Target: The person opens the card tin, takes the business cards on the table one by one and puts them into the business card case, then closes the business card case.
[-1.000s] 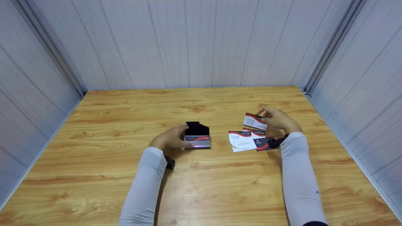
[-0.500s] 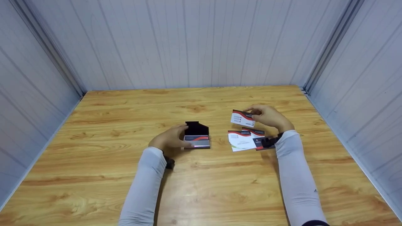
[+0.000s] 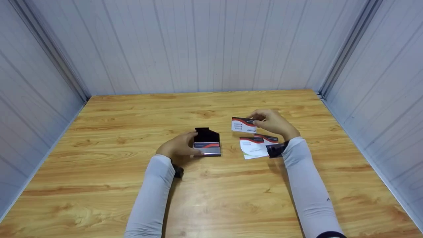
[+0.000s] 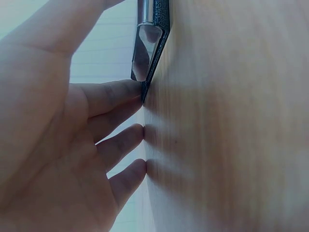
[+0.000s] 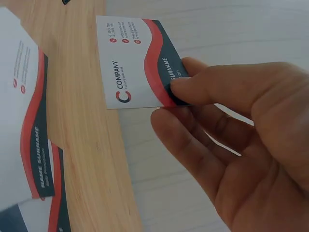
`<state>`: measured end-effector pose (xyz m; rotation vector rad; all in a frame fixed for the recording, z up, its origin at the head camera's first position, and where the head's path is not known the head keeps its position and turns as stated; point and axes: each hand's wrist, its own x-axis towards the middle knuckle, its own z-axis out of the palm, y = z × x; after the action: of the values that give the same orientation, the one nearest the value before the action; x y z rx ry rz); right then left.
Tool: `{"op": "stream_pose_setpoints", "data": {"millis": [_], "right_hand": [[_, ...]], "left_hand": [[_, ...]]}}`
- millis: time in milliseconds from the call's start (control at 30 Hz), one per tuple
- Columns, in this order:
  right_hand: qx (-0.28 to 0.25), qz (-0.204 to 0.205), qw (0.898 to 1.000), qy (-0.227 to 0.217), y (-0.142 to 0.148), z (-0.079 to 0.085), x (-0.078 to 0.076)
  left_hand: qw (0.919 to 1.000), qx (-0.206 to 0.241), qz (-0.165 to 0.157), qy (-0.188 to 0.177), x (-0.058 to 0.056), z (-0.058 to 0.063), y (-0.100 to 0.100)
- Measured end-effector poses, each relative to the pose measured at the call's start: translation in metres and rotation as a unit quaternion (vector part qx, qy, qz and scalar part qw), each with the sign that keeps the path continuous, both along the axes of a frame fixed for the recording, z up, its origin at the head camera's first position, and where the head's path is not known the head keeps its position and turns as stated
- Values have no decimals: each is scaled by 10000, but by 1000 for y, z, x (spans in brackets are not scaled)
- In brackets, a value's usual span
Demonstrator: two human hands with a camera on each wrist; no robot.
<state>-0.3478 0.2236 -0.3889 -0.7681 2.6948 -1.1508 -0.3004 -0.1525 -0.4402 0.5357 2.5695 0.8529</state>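
Observation:
An open business card case (image 3: 207,135), black with a shiny metal tray, lies on the table with a dark, red-striped card (image 3: 206,144) inside. My left hand (image 3: 178,145) holds its left side, thumb at the front and fingers at the raised lid; the left wrist view shows fingertips against the case's edge (image 4: 157,19) and others touching the wood. My right hand (image 3: 274,124) pinches a white business card (image 5: 130,63) with a red and dark wave by its dark end, above the table. Below it lie several loose business cards (image 3: 253,150), partly overlapping.
The wooden table (image 3: 205,198) extends around both hands, with light panelled walls (image 3: 211,46) behind and at the sides. A dark wrist device (image 3: 277,149) on the right wrist covers part of the loose cards.
My right hand has moved left with the pinched card, from above the loose cards' right side toward the case. The left hand and the case have stayed in place.

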Motion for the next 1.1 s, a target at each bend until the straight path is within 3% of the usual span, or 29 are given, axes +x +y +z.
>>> {"op": "stream_pose_setpoints", "data": {"millis": [400,767,1100], "right_hand": [[-22,161,9994,306,-27,-10,1],[-595,499,9945,708,-61,-24,4],[-927,523,9924,624,-84,-36,10]], "left_hand": [[10000,-1,-23,11,-1,-2,-1],[9999,-110,13,53,-2,0,1],[9998,-157,13,112,-3,2,2]]}}
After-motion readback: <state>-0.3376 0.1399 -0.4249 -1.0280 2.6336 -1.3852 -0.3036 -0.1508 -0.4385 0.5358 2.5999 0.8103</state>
